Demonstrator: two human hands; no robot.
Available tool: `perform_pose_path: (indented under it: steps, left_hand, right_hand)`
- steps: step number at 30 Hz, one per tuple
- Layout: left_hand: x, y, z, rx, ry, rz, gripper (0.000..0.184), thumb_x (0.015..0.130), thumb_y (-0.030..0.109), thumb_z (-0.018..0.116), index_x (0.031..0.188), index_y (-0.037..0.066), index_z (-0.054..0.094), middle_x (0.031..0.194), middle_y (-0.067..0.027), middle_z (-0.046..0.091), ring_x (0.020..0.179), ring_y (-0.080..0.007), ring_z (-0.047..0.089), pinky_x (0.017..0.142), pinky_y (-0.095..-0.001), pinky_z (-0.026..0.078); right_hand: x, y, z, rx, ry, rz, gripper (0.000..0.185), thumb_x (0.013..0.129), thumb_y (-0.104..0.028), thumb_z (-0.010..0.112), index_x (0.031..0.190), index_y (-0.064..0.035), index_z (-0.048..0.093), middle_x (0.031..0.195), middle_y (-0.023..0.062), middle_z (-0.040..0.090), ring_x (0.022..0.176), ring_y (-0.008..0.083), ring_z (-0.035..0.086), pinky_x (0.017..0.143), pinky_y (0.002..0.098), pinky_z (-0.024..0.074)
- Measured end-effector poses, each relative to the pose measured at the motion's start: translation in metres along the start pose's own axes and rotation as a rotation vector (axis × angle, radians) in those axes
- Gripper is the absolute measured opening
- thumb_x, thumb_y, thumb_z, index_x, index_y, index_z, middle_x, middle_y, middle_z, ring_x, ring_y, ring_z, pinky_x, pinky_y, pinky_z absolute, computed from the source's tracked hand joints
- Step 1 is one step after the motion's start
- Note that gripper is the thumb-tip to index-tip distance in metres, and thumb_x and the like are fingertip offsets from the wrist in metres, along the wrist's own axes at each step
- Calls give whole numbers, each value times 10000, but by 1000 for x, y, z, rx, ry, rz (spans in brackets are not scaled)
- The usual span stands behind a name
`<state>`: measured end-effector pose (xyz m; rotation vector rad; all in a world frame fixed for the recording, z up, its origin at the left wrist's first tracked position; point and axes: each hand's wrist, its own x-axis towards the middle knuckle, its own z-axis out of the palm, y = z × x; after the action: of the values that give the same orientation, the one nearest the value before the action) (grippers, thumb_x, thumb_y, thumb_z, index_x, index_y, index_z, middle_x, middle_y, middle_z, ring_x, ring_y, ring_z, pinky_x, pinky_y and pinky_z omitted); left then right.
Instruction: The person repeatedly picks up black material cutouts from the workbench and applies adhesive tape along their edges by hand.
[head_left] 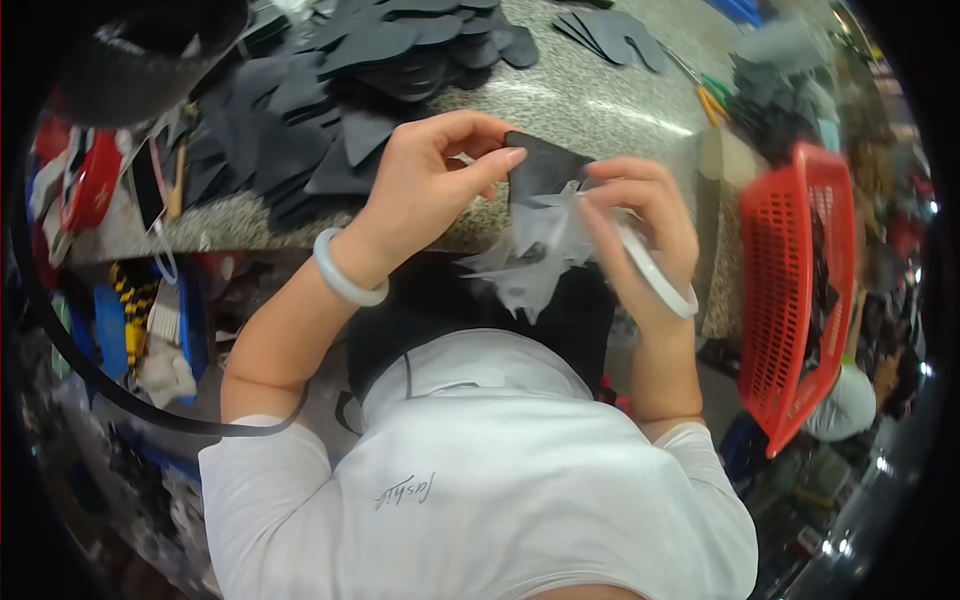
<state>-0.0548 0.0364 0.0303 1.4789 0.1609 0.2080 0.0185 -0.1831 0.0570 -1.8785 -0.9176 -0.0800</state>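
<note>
My left hand (430, 180) pinches the upper left corner of a small dark grey piece (540, 170) between thumb and fingertips, over the front edge of the speckled table. On the piece's right side, my right hand (640, 215) has its fingers bent at the edge and at a bunch of whitish translucent scraps (535, 250). These ragged scraps hang below the dark piece, above my lap. Just what the right fingertips grip is blurred.
Piles of dark grey cut pieces (390, 50) cover the back left of the speckled table (500, 100). A few more (610, 38) lie at the back. Orange-handled scissors (712, 105) and a red basket (775, 290) are at the right. A dark round container (150, 60) stands upper left.
</note>
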Motion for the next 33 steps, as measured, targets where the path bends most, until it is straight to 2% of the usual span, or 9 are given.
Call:
perform_pose_path:
  steps: [3, 6, 14, 17, 18, 20, 22, 26, 33]
  left_hand:
    - [6, 0, -3, 29, -69, 42, 200, 899, 45, 732, 1093, -2, 751, 878, -37, 718, 750, -81, 634, 643, -231, 525]
    - [12, 2, -11, 198, -153, 193, 219, 879, 17, 728, 1095, 36, 762, 848, -43, 711, 740, -99, 635, 630, -250, 511]
    - [19, -2, -19, 508, -216, 558, 274, 758, -52, 749, 1009, 56, 772, 824, -77, 696, 713, -244, 649, 602, -321, 501]
    - [10, -6, -12, 471, -233, 489, 286, 791, -61, 733, 1053, 49, 768, 851, -85, 704, 739, -216, 670, 634, -302, 535]
    - [5, -6, -9, 299, -219, 337, 253, 832, -78, 714, 1066, 10, 754, 943, -99, 706, 809, -186, 674, 678, -283, 538]
    - [-1, -7, -3, 127, -182, 186, 222, 872, -95, 694, 1079, -29, 740, 1035, -113, 709, 879, -156, 678, 722, -263, 542]
    - [-7, -3, 2, -148, -210, -21, 214, 906, -58, 686, 1117, -80, 709, 1120, -123, 681, 937, -142, 667, 766, -257, 557]
    - [-2, 15, 4, -158, -291, -415, 179, 924, 33, 699, 1083, -46, 723, 947, -76, 719, 849, -108, 681, 776, -238, 556]
    - [-4, 5, 17, -276, -489, -606, 197, 900, 158, 736, 955, -30, 718, 924, -103, 729, 837, -159, 728, 761, -294, 623]
  right_hand:
    - [22, -9, 14, -40, -117, -126, 202, 799, 73, 782, 960, 5, 681, 923, 108, 683, 832, 211, 663, 701, 278, 521]
    - [31, -9, 20, -123, -119, -87, 201, 792, 68, 794, 948, 1, 687, 913, 101, 672, 780, 197, 640, 679, 271, 512]
    - [28, -10, 27, -278, -58, 40, 382, 717, -12, 882, 1072, -35, 744, 1208, 116, 618, 798, 132, 649, 687, 264, 537]
    - [31, -10, 31, -33, 352, 163, 337, 693, -89, 911, 982, -16, 752, 1080, 116, 627, 702, 173, 677, 581, 286, 553]
    - [27, -4, 29, -35, 337, 155, 337, 693, -89, 911, 982, -16, 752, 1080, 116, 627, 702, 173, 677, 581, 286, 553]
    - [17, 9, 23, -300, 35, -334, 330, 663, -38, 872, 970, -27, 751, 938, 87, 647, 681, 156, 654, 566, 280, 532]
    - [11, 12, 17, -261, -26, -339, 318, 672, 8, 859, 965, -33, 742, 928, 88, 646, 686, 161, 648, 574, 271, 524]
    - [-2, 17, 6, -171, -131, -339, 303, 688, 102, 803, 946, -41, 732, 917, 90, 647, 695, 172, 633, 585, 247, 504]
    - [-32, 23, -9, -122, -162, -503, 310, 638, 19, 796, 937, -58, 761, 899, 61, 653, 668, 165, 615, 547, 247, 481]
